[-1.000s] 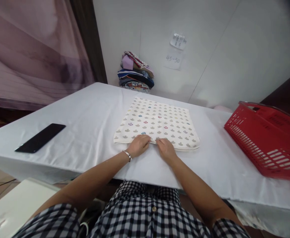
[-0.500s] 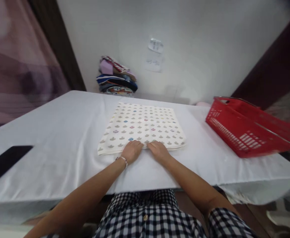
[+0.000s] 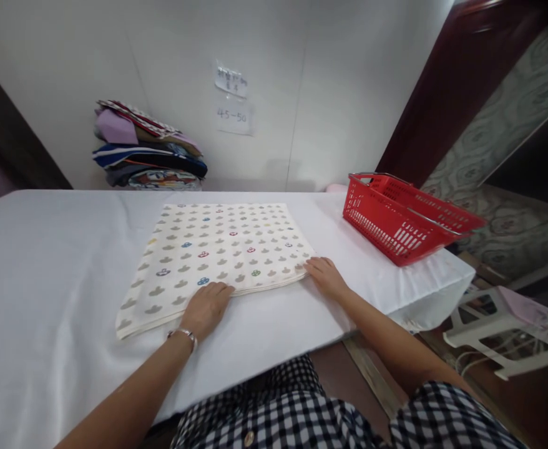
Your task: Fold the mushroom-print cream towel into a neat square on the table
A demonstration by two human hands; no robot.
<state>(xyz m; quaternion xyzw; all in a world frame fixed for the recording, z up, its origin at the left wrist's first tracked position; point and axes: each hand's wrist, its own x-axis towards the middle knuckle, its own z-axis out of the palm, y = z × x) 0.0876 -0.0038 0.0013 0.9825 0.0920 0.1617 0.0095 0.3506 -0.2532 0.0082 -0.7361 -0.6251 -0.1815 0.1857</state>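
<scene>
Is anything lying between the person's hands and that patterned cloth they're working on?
Nothing visible does. The left hand rests flat on the near edge of the patterned cloth, and the right hand touches its near right corner. The red basket stands apart, further right on the table.
</scene>
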